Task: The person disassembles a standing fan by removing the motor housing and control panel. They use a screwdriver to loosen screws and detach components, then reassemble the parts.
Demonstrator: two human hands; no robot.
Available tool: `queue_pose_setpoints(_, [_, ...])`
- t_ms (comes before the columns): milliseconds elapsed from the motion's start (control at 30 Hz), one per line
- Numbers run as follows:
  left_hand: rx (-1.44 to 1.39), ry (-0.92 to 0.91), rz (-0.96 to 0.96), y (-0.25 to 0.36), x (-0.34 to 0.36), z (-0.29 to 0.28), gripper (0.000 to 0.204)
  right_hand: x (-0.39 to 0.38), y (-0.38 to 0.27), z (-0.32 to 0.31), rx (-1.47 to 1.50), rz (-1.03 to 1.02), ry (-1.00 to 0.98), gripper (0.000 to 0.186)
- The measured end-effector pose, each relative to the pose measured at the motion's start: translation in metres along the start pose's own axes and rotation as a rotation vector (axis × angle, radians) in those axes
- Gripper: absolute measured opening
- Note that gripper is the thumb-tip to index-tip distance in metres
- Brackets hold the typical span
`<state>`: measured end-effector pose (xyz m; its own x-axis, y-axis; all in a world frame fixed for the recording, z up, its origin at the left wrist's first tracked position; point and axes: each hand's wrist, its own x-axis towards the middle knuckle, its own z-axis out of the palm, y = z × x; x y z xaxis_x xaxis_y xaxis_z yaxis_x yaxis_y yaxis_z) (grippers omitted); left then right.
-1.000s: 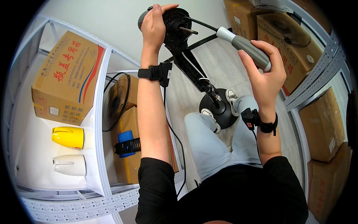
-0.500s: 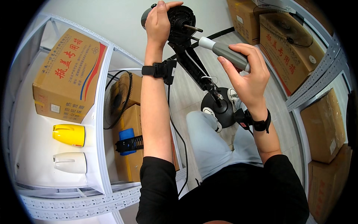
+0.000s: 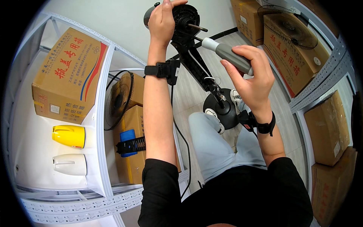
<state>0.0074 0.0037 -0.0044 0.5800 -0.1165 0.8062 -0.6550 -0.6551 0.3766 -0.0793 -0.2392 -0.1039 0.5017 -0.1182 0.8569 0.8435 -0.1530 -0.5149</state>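
Screwdriver (image 3: 231, 56) is being gripped by the right hand (image 3: 257, 73), thumb and fingers being closed on the rear of the grey handle. Its shaft is being pointed leftward at the fan head (image 3: 188, 19); tip contact cannot be told. Fan head is being grasped from its left side by the left hand (image 3: 162, 23), hand being partly cropped by the top edge. A rod (image 3: 198, 27) is being left bare on the head, just above the shaft. Head is being carried by a black stand (image 3: 193, 68), footed by a round base (image 3: 228, 120) near the shoes (image 3: 211, 112). Wristbands are being worn on both arms. At left, a big box (image 3: 72, 75), yellow piece (image 3: 69, 136) and white piece (image 3: 70, 165) are being held by a shelf (image 3: 32, 151). At right, a wire guard (image 3: 289, 26) is being supported by a carton (image 3: 283, 58)
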Motion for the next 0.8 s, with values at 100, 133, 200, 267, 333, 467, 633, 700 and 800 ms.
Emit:
queue_pose_setpoints(100, [-0.052,0.014,-0.023,0.0003,-0.0014,0.0026,0.054,-0.0005,-0.0012,0.0002,-0.01,-0.006,0.005,0.035])
queue_pose_setpoints(133, [-0.047,0.014,-0.024,0.0007,-0.0011,0.0028,0.054,-0.0007,-0.0014,0.0004,-0.013,-0.011,0.007,0.035])
queue_pose_setpoints(200, [-0.037,0.015,-0.028,0.0015,-0.0006,0.0026,0.054,-0.0009,-0.0017,0.001,-0.014,-0.017,0.01,0.035])
queue_pose_setpoints(267, [0.005,0.018,-0.012,0.0023,-0.0005,0.0012,0.053,-0.0008,-0.0025,0.0011,-0.013,-0.018,0.01,0.035])
queue_pose_setpoints(333, [0.011,0.021,-0.013,0.0017,-0.0011,0.0007,0.053,-0.0006,-0.0038,0.0009,-0.012,-0.013,0.005,0.035])
queue_pose_setpoints(467, [-0.019,0.024,-0.026,0.0017,-0.0018,0.0019,0.053,-0.0008,-0.0043,0.0009,-0.012,-0.018,0.003,0.035])
queue_pose_setpoints(633, [-0.018,0.022,-0.023,0.0022,-0.0015,0.0021,0.053,-0.0009,-0.0054,0.0001,-0.009,-0.016,0.003,0.035])
queue_pose_setpoints(700, [-0.054,0.015,-0.044,0.0022,-0.0015,0.0024,0.053,-0.0005,-0.0055,0.0003,-0.012,-0.028,0.011,0.035])
queue_pose_setpoints(800, [-0.021,0.001,-0.027,0.003,-0.0012,0.0009,0.053,0.0,-0.0052,0.0015,-0.009,-0.026,0.011,0.035])
